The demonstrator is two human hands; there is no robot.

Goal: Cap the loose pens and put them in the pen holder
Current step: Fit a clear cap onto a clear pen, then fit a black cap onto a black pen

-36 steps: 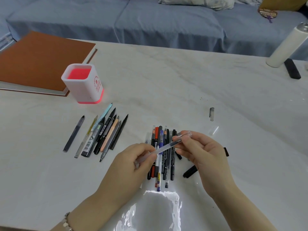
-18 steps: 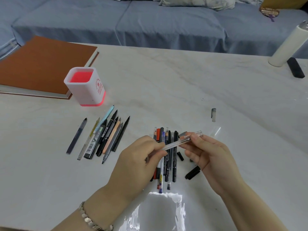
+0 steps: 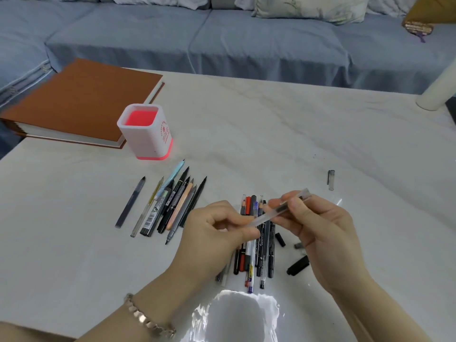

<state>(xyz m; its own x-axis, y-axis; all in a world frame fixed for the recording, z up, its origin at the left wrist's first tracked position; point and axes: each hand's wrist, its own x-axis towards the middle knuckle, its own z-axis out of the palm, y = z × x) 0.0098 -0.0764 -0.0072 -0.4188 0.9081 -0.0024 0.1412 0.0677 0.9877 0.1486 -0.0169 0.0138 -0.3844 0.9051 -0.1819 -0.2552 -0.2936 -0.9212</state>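
**Right now, both hands gripping one frosted pen**

In the head view, you are holding a frosted translucent pen [image 3: 276, 213] slanted above the white table [image 3: 271, 134]. Your left hand [image 3: 217, 233] is pinching its lower end between thumb and curled fingers. Your right hand [image 3: 318, 225] is pinching the upper part, whose end is pointing up and to the right. Whether a cap is seated on it is not clear.

The pen is hovering over a bundle of pens [image 3: 261, 257] lying side by side under your hands. To the left, a second row of pens [image 3: 172, 206] is lying with pointed tips aimed toward the white pen holder [image 3: 148, 139]. The holder is standing upright just beside a brown book [image 3: 81, 102]. A black cap [image 3: 298, 265] is lying just right of the bundle, a smaller black cap [image 3: 280, 239] is sitting near it, and a clear cap [image 3: 331, 180] is resting well apart, farther right.
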